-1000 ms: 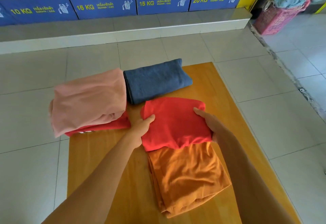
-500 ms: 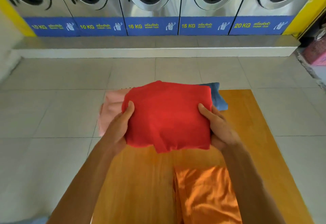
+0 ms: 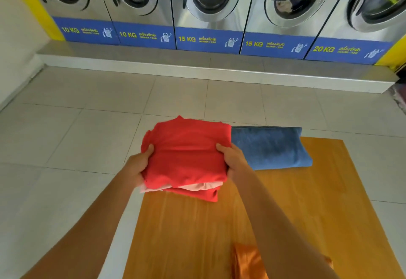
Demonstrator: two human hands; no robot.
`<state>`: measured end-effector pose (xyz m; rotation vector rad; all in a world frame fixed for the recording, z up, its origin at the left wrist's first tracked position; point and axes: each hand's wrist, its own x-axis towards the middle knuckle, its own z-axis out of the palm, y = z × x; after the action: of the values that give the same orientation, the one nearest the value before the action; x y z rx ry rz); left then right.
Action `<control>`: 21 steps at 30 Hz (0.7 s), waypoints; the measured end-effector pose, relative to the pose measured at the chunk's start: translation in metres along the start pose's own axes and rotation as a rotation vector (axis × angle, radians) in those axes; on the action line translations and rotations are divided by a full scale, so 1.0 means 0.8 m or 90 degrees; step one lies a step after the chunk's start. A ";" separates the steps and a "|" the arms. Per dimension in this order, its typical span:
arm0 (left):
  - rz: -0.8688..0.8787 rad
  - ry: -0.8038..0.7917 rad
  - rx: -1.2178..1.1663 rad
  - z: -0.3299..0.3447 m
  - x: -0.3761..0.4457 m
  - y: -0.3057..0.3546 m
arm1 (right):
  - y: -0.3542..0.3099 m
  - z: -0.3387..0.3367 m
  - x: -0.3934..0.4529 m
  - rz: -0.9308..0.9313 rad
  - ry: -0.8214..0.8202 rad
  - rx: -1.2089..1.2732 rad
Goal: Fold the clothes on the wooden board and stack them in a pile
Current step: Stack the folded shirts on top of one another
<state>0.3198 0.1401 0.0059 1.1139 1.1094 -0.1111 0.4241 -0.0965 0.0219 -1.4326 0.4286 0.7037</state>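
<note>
1. Left hand grips the left edge of the folded red garment, thumb on top, fingers curled under.
2. Red garment sits on top of the pile at the wooden board far-left corner; a pink garment and another red garment show beneath it.
3. Right hand grips the right edge of the same piece, thumb on top.
4. Folded blue towel lies just right of the pile at the far edge, touching it.
5. Orange garment at the near edge, partly hidden by the right forearm.
6. Washing machines line the back, behind tiled floor.
</note>
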 end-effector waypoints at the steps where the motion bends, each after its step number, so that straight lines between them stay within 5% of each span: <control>1: -0.023 -0.001 -0.006 -0.004 0.016 -0.009 | 0.002 -0.001 0.005 0.003 0.002 0.002; 13: 0.076 0.024 0.060 0.001 0.020 0.014 | 0.001 -0.008 0.022 -0.070 0.051 -0.032; 17: 0.211 0.102 0.188 0.011 0.008 0.030 | -0.017 -0.004 0.013 -0.182 0.223 -0.197; 21: 0.447 0.287 0.409 0.030 -0.016 0.036 | -0.026 0.011 -0.004 -0.448 0.293 -0.390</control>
<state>0.3455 0.1309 0.0348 2.1278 1.0282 0.3805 0.4342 -0.0884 0.0403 -2.1728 0.0219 -0.0994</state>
